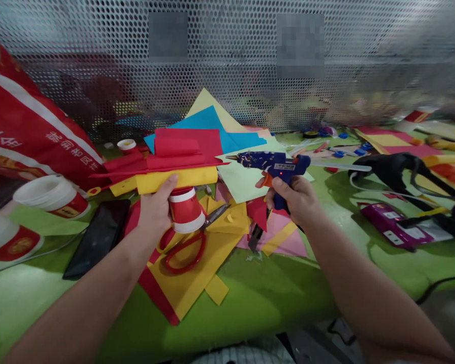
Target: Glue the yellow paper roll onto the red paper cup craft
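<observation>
While the left hand point(156, 206) grips a red-and-white paper cup point(185, 211) upside down over the green table point(265, 298), fingers wrapped round its far side and thumb up against a yellow paper block point(176, 179) that sits on the cup's base, the right hand point(292, 198) brings in a blue hot glue gun point(275, 166). That hand is clamped on the grip, index finger curled at the orange trigger, a small red light showing on the body. The gun lies almost level, its long axis running left to right, the nozzle pointing left towards the yellow block, with a clear glue stick jutting out the back. There is open air between the tip and the block's right end: the nozzle is near, not touching, and a touch higher than the block's top edge. On that block rest folded red paper sheets point(185, 146), a blue sheet and pale yellow ones fanned behind.

Below the cup lie red-handled scissors point(185, 247) on yellow and red paper offcuts, a black phone point(98, 235) to the left (screen dark). More paper cups point(49, 194) stand at far left, partly cut off by the edge. Whether the block is already stuck to the cup I cannot tell; the left fingers hide the joint. Behind the perforated metal screen point(227, 60) everything is blurred.
</observation>
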